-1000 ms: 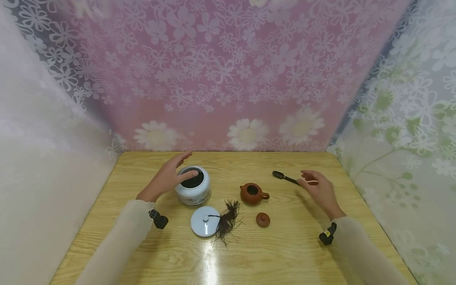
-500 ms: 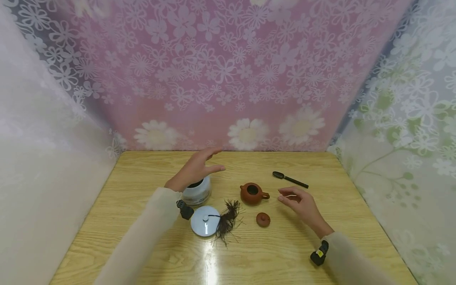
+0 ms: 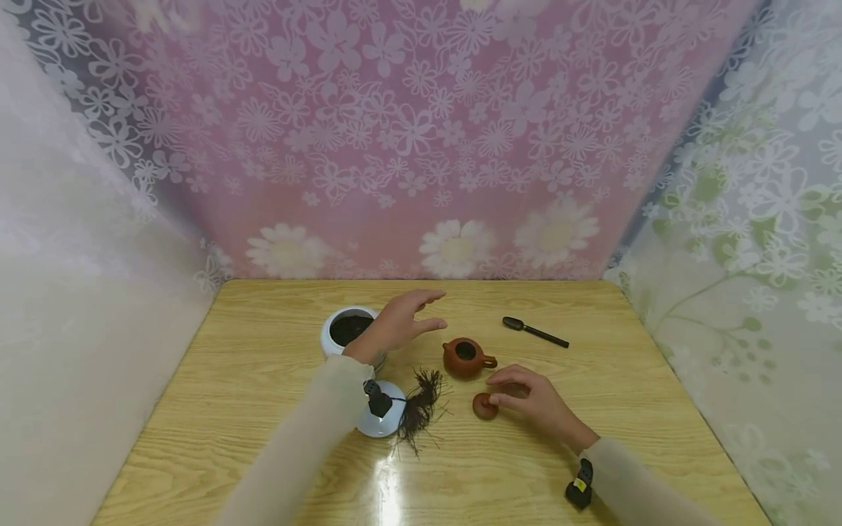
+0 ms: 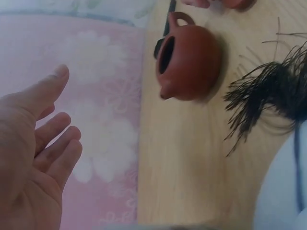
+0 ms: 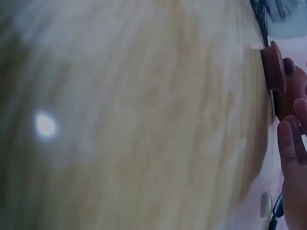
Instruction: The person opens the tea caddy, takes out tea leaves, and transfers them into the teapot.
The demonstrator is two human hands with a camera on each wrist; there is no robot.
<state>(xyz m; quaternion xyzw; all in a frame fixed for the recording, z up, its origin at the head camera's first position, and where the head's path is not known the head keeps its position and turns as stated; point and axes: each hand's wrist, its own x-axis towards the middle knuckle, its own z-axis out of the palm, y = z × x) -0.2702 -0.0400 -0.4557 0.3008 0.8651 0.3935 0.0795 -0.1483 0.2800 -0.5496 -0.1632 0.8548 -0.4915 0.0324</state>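
My left hand (image 3: 397, 325) hovers with fingers spread between the white jar (image 3: 329, 337) and the brown clay teapot (image 3: 463, 358). It holds nothing; in the left wrist view the fingers stand apart from the teapot (image 4: 192, 62). The jar is uncovered, with dark contents, and my forearm hides part of it. My right hand (image 3: 536, 405) reaches over the small brown teapot lid (image 3: 484, 407), thumb tip right at its knob. In the right wrist view, a gap shows between the fingers (image 5: 286, 139) and the lid (image 5: 274, 69). The teapot's top is uncovered and dark inside.
A white jar lid (image 3: 378, 427) with a dark tassel (image 3: 419, 413) on its knob lies before the jar, partly behind my left sleeve. A black scoop (image 3: 536, 332) lies at the back right of the wooden table (image 3: 316, 475). Flowered curtains (image 3: 421, 146) surround the table.
My left hand has moved right from above the jar toward the teapot. My right hand has left the scoop on the table and come left and nearer, to the teapot lid.
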